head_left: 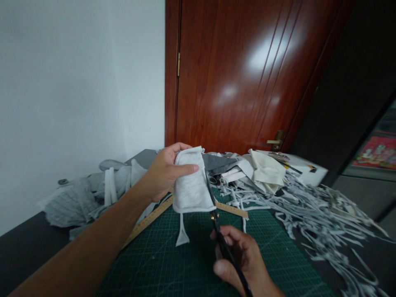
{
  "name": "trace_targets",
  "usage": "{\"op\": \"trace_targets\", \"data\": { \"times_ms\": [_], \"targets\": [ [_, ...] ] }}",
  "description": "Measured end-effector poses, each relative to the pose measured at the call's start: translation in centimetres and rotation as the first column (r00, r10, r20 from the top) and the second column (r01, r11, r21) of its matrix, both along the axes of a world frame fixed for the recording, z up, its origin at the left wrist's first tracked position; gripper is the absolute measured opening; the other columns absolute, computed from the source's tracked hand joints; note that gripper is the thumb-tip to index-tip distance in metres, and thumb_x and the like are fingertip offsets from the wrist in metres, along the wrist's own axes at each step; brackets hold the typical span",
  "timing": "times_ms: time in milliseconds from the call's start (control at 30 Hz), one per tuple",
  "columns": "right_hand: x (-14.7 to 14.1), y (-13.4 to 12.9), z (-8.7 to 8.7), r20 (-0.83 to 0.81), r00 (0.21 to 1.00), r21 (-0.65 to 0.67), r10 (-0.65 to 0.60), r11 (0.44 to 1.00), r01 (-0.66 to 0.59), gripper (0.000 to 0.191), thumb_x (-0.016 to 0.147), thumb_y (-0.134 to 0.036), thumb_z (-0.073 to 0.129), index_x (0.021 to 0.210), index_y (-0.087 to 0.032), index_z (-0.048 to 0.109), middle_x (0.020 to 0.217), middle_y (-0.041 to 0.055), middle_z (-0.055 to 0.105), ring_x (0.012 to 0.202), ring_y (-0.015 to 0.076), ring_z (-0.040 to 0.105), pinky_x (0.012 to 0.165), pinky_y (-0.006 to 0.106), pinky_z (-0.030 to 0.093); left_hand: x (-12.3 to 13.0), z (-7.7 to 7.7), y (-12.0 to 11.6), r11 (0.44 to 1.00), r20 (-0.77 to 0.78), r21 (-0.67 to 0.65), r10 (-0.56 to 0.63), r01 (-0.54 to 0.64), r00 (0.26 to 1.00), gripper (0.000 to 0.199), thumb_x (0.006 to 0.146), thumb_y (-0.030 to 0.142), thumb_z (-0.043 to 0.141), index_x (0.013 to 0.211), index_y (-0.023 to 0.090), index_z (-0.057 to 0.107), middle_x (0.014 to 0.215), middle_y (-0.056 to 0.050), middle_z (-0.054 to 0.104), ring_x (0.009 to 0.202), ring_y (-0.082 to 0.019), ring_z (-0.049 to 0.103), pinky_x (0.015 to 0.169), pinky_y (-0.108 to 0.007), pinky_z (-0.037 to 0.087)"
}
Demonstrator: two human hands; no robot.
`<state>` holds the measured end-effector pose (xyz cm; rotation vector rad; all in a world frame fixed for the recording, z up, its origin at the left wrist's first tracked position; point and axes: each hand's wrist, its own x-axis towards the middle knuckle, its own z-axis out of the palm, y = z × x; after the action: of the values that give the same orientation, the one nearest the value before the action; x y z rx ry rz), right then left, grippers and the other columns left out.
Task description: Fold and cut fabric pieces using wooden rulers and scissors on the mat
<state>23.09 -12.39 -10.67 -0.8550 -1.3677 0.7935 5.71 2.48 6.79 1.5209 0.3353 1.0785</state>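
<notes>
Above the cutting mat (148,264), the left hand (165,171) pinches the pale fabric piece (192,192) and the right hand (243,255) grips black scissors (228,249) lying along its edge; should the soft piece slip or sag in that one-sided hold, a cut could stray inward.

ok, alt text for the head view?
A person's left hand holds up a pale grey cloth piece while the right hand holds black scissors at its right edge. Below lies a green cutting mat; cut fabric strips heap at right, before a reddish-brown door.
</notes>
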Motion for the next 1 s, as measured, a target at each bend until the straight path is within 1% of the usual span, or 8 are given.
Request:
{"op": "trace_targets", "data": {
  "times_ms": [233, 367, 500, 600, 700, 833, 1000],
  "targets": [
    [0.0, -0.1, 0.1, -0.005, 1.0, -0.03, 0.011, 0.999, -0.011, 0.05, 0.08, -0.058, 0.089, 0.111, -0.022, 0.073, 0.063, -0.0085, 0.047, 0.054, 0.0092, 0.034, 0.05, 0.024, 0.023, -0.1, 0.1, 0.2, 0.999, -0.038, 0.032, 0.033, -0.032, 0.999, 0.053, 0.063, 0.02, 0.095, 0.107, 0.017, 0.066, 0.093, -0.002, 0.075, 0.077, -0.016, 0.069, 0.068, -0.028, 0.054],
    [0.1, -0.2, 0.8, 0.006, 1.0, -0.045, 0.025, 0.999, -0.024, 0.046, 0.077, -0.05, 0.093, 0.108, -0.022, 0.072, 0.064, -0.0084, 0.049, 0.055, 0.0093, 0.037, 0.051, 0.024, 0.026, 0.0, 0.2, 0.2, 0.997, -0.063, 0.045, 0.063, -0.061, 0.996, 0.055, 0.063, 0.022, 0.096, 0.109, 0.017, 0.066, 0.095, -0.003, 0.076, 0.077, -0.017, 0.069, 0.069, -0.028, 0.055],
    [0.1, -0.1, 1.4, -0.011, 1.0, -0.074, 0.027, 0.997, -0.028, 0.046, 0.069, -0.04, 0.1, 0.1, -0.021, 0.071, 0.064, -0.0091, 0.049, 0.056, 0.0091, 0.039, 0.051, 0.023, 0.028, 0.0, 0.3, 0.2, 0.998, -0.072, 0.027, 0.053, -0.052, 0.996, 0.056, 0.064, 0.022, 0.097, 0.111, 0.018, 0.066, 0.098, -0.002, 0.077, 0.077, -0.017, 0.071, 0.07, -0.028, 0.056],
    [0.1, 0.1, 1.4, -0.04, 0.999, -0.064, 0.029, 0.997, -0.031, 0.049, 0.066, -0.037, 0.101, 0.101, -0.021, 0.071, 0.063, -0.009, 0.052, 0.055, 0.0088, 0.04, 0.05, 0.023, 0.027, -0.1, 0.3, 0.2, 0.999, -0.083, 0.002, 0.038, -0.038, 0.996, 0.056, 0.067, 0.022, 0.096, 0.114, 0.018, 0.065, 0.101, -0.002, 0.077, 0.081, -0.017, 0.072, 0.073, -0.028, 0.057],
    [0.1, 0.3, 1.2, -0.048, 0.998, -0.048, 0.033, 0.998, -0.035, 0.051, 0.064, -0.035, 0.103, 0.102, -0.02, 0.072, 0.062, -0.0094, 0.053, 0.054, 0.0084, 0.039, 0.049, 0.022, 0.025, -0.1, 0.3, 0.3, 0.999, -0.09, -0.002, 0.044, -0.045, 0.995, 0.059, 0.066, 0.022, 0.097, 0.115, 0.018, 0.065, 0.102, -0.002, 0.077, 0.084, -0.019, 0.072, 0.073, -0.028, 0.058],
    [0.2, 0.3, 1.0, -0.046, 0.999, -0.037, 0.021, 0.999, -0.023, 0.056, 0.062, -0.035, 0.105, 0.104, -0.02, 0.072, 0.063, -0.0098, 0.053, 0.053, 0.0083, 0.041, 0.049, 0.022, 0.027, 0.0, 0.1, 0.6, 1.0, -0.097, -0.001, 0.028, -0.028, 0.995, 0.058, 0.066, 0.024, 0.098, 0.114, 0.018, 0.065, 0.101, -0.003, 0.077, 0.081, -0.019, 0.073, 0.071, -0.029, 0.059],
    [0.3, 0.2, 0.8, -0.013, 1.0, -0.042, -0.01, 0.999, 0.01, 0.057, 0.064, -0.041, 0.104, 0.107, -0.02, 0.072, 0.064, -0.0088, 0.056, 0.055, 0.0093, 0.045, 0.051, 0.022, 0.03, 0.0, 0.0, 0.9, 1.0, -0.087, -0.002, 0.019, -0.02, 0.996, 0.058, 0.067, 0.023, 0.097, 0.115, 0.019, 0.066, 0.102, -0.003, 0.078, 0.081, -0.018, 0.073, 0.071, -0.028, 0.06]
  ]
}}
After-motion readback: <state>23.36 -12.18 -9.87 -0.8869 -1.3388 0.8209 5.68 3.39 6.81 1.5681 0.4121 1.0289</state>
